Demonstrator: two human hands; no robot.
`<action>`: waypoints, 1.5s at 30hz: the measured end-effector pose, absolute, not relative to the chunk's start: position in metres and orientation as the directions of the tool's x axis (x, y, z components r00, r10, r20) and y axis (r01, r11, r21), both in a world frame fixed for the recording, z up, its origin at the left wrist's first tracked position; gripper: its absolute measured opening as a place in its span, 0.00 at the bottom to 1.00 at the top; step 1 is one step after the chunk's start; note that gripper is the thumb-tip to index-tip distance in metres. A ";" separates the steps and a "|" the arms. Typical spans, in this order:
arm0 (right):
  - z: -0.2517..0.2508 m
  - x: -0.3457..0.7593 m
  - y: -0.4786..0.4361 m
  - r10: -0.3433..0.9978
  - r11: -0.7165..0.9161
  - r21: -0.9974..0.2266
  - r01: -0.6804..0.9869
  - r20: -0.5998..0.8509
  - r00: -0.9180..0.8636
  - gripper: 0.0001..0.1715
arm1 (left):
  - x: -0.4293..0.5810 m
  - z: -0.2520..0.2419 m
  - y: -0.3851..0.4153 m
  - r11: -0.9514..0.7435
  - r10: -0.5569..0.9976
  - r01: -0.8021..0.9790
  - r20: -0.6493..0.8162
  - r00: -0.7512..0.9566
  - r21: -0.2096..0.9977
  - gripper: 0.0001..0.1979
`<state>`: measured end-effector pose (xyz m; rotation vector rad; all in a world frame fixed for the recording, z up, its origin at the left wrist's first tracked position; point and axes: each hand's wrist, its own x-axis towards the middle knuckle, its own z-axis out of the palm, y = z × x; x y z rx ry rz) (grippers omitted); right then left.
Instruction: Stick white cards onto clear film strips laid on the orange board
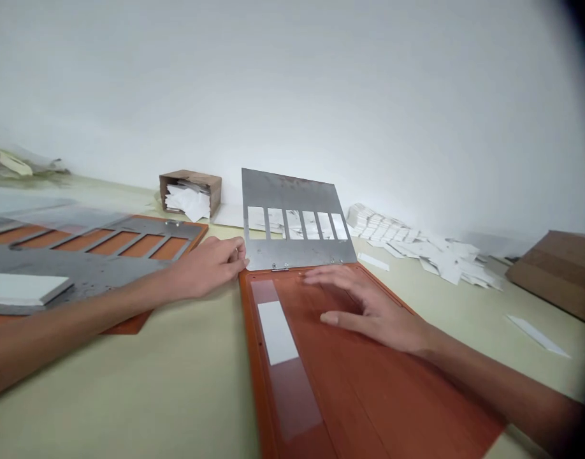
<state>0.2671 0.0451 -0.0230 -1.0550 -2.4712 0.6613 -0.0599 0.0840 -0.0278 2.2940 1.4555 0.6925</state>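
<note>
Two hands work at a hinged metal plate and a red-orange board in the head view, the only view. The plate (pixel 292 191), cut with six slots, leans up from the far end of the board (pixel 369 408), joined there by a small hinge (pixel 280 269). The left hand (pixel 216 262) is at the plate's lower left corner, its fingers curled together; whether they pinch the metal or just touch it, I cannot tell. The right hand (pixel 369 306) is over the board, fingers stretched out and thumb well apart, apparently holding nothing; contact with the surface is unclear.

The plate looks thin but stiff, with some weight, and probably swings only about its hinge. Its free upper edge or a side edge seems the best hold; the narrow bars between slots look the easiest part to bend, and the rim may be sharp.

A white card (pixel 278 333) lies along the board's left side, in line with a pale, see-through strip (pixel 296 398). The card is likely light and prone to creasing or sliding, so it is better lifted by its long edges. Loose cards (pixel 440 258) lie on the bench (pixel 197 382) beyond.
</note>
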 end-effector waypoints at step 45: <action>-0.031 0.194 0.085 0.405 0.874 -0.417 0.249 0.344 -0.847 0.31 | -0.041 0.030 0.000 -0.772 0.625 0.626 -0.050 0.779 0.112 0.07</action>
